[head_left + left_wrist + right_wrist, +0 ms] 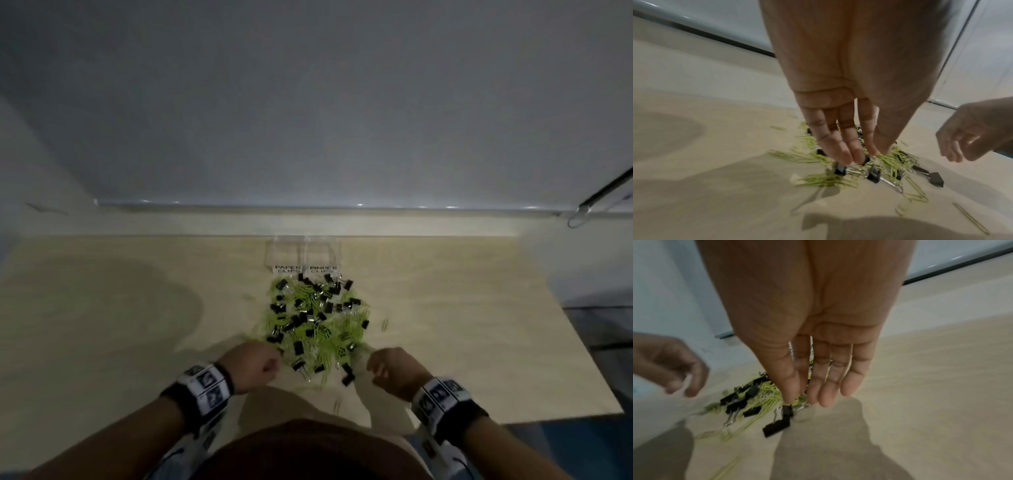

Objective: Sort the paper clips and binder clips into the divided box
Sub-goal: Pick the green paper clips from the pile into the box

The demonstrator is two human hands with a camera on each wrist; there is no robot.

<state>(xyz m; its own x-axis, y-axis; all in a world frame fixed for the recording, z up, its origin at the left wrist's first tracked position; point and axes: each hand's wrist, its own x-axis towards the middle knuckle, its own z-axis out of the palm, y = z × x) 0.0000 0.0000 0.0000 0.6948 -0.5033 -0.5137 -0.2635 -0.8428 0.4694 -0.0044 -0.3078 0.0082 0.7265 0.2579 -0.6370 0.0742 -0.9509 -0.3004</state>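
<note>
A mixed pile (pixel 315 318) of green paper clips (pixel 894 159) and black binder clips (pixel 777 426) lies mid-table. Just behind it stands the clear divided box (pixel 270 253); its left label reads PAPER CLIPS and its right BINDER CLIPS. My left hand (pixel 274 365) hovers at the pile's near left edge. In the left wrist view, the left hand (pixel 865 152) has its fingers hanging nearly straight over a binder clip (pixel 839 169), holding nothing I can see. My right hand (pixel 375 371) is at the near right edge. In the right wrist view, that hand (pixel 803 395) also has straight, empty fingers.
The light wooden table (pixel 102 308) ends at a grey wall with a metal rail (pixel 308 205) behind. Its right edge (pixel 582 342) slants toward me. Stray paper clips lie apart from the pile, one to its right (pixel 385 323) and one near me (pixel 337 406).
</note>
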